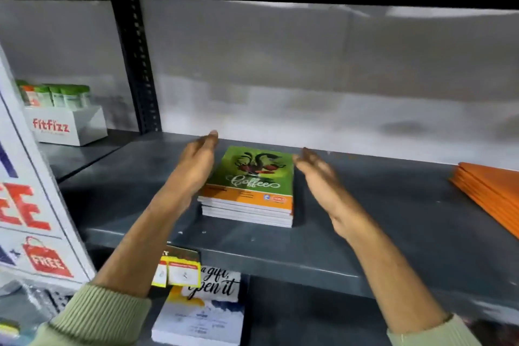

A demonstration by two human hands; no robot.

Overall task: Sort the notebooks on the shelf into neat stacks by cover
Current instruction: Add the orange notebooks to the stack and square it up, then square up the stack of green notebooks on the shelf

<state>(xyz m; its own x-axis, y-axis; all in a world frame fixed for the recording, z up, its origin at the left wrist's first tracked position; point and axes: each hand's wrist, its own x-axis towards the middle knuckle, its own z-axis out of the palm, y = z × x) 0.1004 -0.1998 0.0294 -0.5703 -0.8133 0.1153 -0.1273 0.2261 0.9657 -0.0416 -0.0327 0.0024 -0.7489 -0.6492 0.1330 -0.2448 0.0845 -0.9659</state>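
A stack of several notebooks (250, 194) lies on the dark grey shelf (365, 219); the top cover is green with a "Coffee" drawing and an orange band. My left hand (193, 166) is flat and open against the stack's left side. My right hand (323, 177) is open just right of the stack, a small gap from its edge, and looks blurred. A second stack with orange covers (488, 191) lies at the far right of the same shelf. More notebooks with a "gift, open it" cover (202, 314) lie on the shelf below.
A white "fitfizz" box (67, 125) with green-capped tubes stands on the neighbouring shelf at left, behind a black upright post (137, 64). A white sign with red "FREE" lettering (33, 219) leans at the left edge. Yellow price tags (179, 272) hang from the shelf front.
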